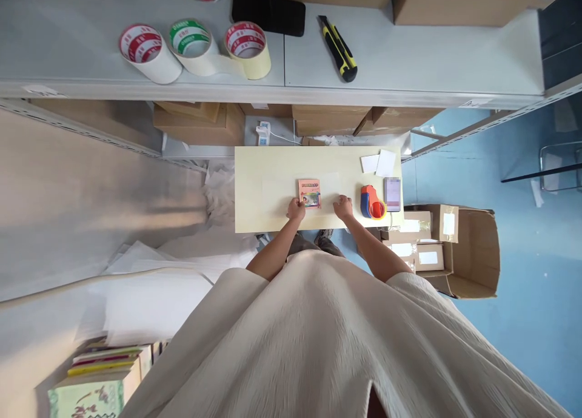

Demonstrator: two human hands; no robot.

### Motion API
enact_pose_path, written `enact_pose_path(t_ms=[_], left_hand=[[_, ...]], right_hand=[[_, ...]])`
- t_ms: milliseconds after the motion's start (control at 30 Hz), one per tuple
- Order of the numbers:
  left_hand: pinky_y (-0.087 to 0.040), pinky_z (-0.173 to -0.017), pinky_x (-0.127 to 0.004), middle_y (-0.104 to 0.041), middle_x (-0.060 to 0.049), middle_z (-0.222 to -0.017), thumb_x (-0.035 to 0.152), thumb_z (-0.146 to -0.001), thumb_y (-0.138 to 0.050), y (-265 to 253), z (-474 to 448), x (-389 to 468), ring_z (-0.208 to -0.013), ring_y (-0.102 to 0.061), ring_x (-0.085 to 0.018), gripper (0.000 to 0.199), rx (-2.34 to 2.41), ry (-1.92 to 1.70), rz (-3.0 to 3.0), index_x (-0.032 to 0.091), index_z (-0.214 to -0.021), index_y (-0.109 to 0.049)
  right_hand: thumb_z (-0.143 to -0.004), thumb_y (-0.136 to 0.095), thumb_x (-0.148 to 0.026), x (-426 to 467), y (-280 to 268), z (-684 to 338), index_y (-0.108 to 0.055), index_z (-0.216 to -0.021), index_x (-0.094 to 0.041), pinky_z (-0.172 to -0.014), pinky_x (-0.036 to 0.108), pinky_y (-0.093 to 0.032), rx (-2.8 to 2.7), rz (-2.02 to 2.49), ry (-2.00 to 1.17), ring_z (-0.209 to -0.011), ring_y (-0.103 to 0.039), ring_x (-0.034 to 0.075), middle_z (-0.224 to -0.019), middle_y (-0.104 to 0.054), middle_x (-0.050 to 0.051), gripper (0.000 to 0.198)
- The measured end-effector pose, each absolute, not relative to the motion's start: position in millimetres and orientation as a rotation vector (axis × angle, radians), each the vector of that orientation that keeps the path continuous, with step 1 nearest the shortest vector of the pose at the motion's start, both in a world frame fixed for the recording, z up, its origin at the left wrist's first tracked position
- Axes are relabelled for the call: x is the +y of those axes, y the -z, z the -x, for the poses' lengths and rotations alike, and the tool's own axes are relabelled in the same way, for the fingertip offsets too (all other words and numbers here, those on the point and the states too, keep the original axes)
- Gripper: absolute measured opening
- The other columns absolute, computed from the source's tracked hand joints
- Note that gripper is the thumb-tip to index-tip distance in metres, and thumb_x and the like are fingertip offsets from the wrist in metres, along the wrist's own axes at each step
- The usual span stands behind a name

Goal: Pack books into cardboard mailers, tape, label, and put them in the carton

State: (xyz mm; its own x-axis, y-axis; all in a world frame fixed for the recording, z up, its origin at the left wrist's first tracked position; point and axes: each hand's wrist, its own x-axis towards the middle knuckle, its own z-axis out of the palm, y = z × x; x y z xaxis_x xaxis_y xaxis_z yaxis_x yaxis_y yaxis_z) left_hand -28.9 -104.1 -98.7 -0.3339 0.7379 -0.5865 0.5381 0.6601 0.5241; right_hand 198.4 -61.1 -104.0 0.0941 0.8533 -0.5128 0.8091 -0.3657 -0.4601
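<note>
A small pink booklet (310,187) with a coloured picture on its cover lies over a faint white sheet (277,190) on the pale yellow table (248,163). My left hand (296,209) is closed on the booklet's lower left corner. To the right, my right hand (342,207) rests with curled fingers at the sheet's right edge. Whether those fingers pinch the paper is too small to make out. Beside that hand stands a red and blue tape dispenser (373,202), with a phone (392,194) just right of it.
White cards (385,162) lie at the table's back right. The shelf (422,60) above holds tape rolls (248,48), a dark phone (268,11) and a utility knife (339,49). Open carton (475,248) stands right; white sheets (150,296) and books (91,387) are left.
</note>
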Motion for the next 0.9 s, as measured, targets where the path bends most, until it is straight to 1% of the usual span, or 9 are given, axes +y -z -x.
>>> enact_pose_path(t_ms=[100,200,300,367,467,567,667,767,900], left_hand=[[-0.056,-0.103,-0.05,-0.083,-0.009,-0.106,0.031,-0.11,-0.059,95,26,-100,-0.108,-0.08,-0.033,0.013,2.082,-0.218,-0.809,0.027,-0.106,-0.071],[-0.052,-0.111,-0.05,-0.084,-0.009,-0.115,0.03,-0.111,-0.059,87,24,-98,-0.122,-0.077,-0.034,0.01,2.106,-0.148,-0.81,0.028,-0.105,-0.067],[-0.049,-0.113,-0.049,-0.084,-0.01,-0.126,0.028,-0.111,-0.061,80,24,-99,-0.132,-0.075,-0.034,0.005,2.13,-0.109,-0.837,0.029,-0.114,-0.064],[-0.048,-0.114,-0.048,-0.084,-0.01,-0.128,0.027,-0.111,-0.062,76,24,-100,-0.132,-0.075,-0.033,0.011,2.121,-0.106,-0.867,0.03,-0.121,-0.062],[-0.048,-0.113,-0.046,-0.084,-0.009,-0.123,0.029,-0.111,-0.063,73,25,-102,-0.127,-0.077,-0.033,0.01,2.088,-0.067,-0.896,0.029,-0.121,-0.06],[-0.05,-0.11,-0.044,-0.084,-0.009,-0.123,0.031,-0.113,-0.061,70,27,-102,-0.125,-0.078,-0.032,0.007,2.077,-0.04,-0.932,0.029,-0.12,-0.06],[-0.053,-0.103,-0.041,-0.083,-0.011,-0.13,0.029,-0.114,-0.059,69,29,-103,-0.126,-0.078,-0.032,0.015,2.06,-0.052,-0.965,0.029,-0.129,-0.059],[-0.055,-0.098,-0.04,-0.082,-0.012,-0.131,0.028,-0.115,-0.057,69,32,-104,-0.125,-0.078,-0.032,0.024,2.022,-0.072,-0.992,0.029,-0.139,-0.058],[-0.056,-0.097,-0.038,-0.08,-0.013,-0.134,0.026,-0.114,-0.057,72,34,-107,-0.124,-0.077,-0.031,0.025,2.004,-0.112,-1.01,0.028,-0.139,-0.059]], right_hand=[[-0.088,-0.061,-0.025,-58,107,-198,-0.066,-0.146,-0.019,-0.12,0.051,-0.056,-1.612,2.285,-1.177,-0.125,-0.065,0.035,-0.129,-0.069,0.019,0.058],[-0.083,-0.067,-0.024,-54,107,-197,-0.068,-0.135,-0.018,-0.121,0.052,-0.053,-1.463,2.341,-1.209,-0.128,-0.063,0.037,-0.132,-0.067,0.02,0.053],[-0.078,-0.073,-0.024,-49,105,-196,-0.07,-0.116,-0.021,-0.114,0.048,-0.055,-1.308,2.374,-1.269,-0.122,-0.066,0.034,-0.132,-0.067,0.018,0.039],[-0.077,-0.074,-0.026,-46,103,-197,-0.068,-0.108,-0.023,-0.105,0.043,-0.056,-1.242,2.355,-1.321,-0.112,-0.068,0.03,-0.124,-0.068,0.014,0.032],[-0.079,-0.073,-0.029,-44,99,-198,-0.064,-0.114,-0.024,-0.091,0.038,-0.056,-1.175,2.297,-1.366,-0.099,-0.068,0.026,-0.11,-0.07,0.007,0.037],[-0.079,-0.072,-0.03,-43,93,-197,-0.06,-0.123,-0.025,-0.084,0.035,-0.055,-1.155,2.258,-1.385,-0.092,-0.069,0.024,-0.104,-0.072,0.004,0.046],[-0.079,-0.072,-0.029,-42,84,-192,-0.063,-0.121,-0.025,-0.083,0.035,-0.054,-1.284,2.183,-1.407,-0.091,-0.07,0.025,-0.1,-0.075,0.004,0.043],[-0.082,-0.071,-0.027,-42,74,-177,-0.066,-0.12,-0.026,-0.083,0.035,-0.054,-1.447,2.109,-1.42,-0.09,-0.071,0.026,-0.096,-0.077,0.003,0.038],[-0.088,-0.07,-0.023,-44,63,-150,-0.067,-0.127,-0.026,-0.081,0.033,-0.052,-1.625,2.028,-1.461,-0.09,-0.072,0.024,-0.092,-0.077,0.001,0.039]])
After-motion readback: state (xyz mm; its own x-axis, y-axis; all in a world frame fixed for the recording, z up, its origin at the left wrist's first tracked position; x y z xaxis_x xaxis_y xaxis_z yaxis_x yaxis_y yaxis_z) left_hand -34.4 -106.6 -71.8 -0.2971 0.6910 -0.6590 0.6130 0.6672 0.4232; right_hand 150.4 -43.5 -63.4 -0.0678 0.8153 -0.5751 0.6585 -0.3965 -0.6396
